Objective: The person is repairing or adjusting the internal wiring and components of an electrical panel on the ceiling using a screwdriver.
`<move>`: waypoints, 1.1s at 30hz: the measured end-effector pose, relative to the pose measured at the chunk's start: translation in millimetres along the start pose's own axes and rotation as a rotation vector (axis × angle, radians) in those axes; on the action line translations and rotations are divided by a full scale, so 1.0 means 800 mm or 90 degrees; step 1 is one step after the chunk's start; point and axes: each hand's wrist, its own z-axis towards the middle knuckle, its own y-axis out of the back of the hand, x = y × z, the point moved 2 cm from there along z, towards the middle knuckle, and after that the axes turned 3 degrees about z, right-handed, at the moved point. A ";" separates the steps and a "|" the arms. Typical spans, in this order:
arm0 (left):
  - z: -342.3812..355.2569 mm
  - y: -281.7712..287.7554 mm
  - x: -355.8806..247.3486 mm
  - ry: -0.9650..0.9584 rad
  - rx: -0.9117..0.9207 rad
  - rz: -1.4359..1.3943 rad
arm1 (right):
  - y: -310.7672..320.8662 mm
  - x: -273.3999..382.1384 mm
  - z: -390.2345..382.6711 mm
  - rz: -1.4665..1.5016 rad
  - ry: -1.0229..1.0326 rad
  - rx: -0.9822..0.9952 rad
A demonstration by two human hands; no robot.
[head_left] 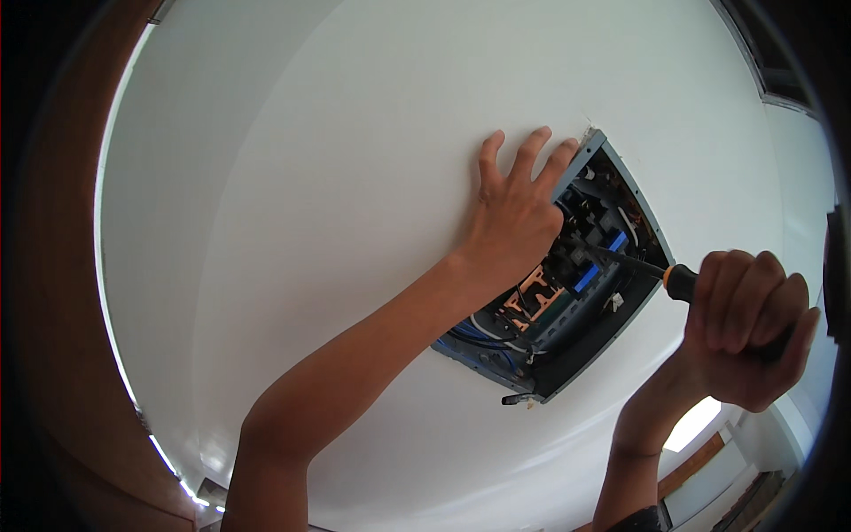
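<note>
My right hand point(752, 324) is wrapped round the dark handle of a screwdriver point(678, 282), which has an orange ring near the shaft. Its shaft points left into an open electrical panel box point(643, 199) set in the wall, and the tip meets the dark breakers point(581, 217) beside a blue strip point(601, 263). With fingers spread, my left hand point(519, 208) rests against the wall and the box's upper left edge, hiding part of the inside. Copper-coloured bars point(532, 297) show below the breakers. Blue and black wires point(483, 337) bunch in the lower left corner.
A pale wall point(355, 160) surrounds the box. From the box's lower corner a small black piece point(514, 400) sticks out. A dark-framed opening point(771, 62) is at the upper right. Reddish-brown wood point(66, 293) runs down the left side. A bright light patch point(693, 426) shows at the lower right.
</note>
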 end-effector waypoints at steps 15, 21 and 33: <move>0.007 -0.006 -0.009 -0.002 -0.003 -0.015 | 0.018 0.013 0.013 -0.076 -0.018 0.336; -0.011 -0.002 0.006 0.006 0.014 0.015 | -0.012 -0.015 -0.021 -0.087 -0.034 0.003; -0.003 0.003 -0.001 -0.002 0.002 0.010 | -0.048 -0.008 -0.023 -0.093 0.020 -0.180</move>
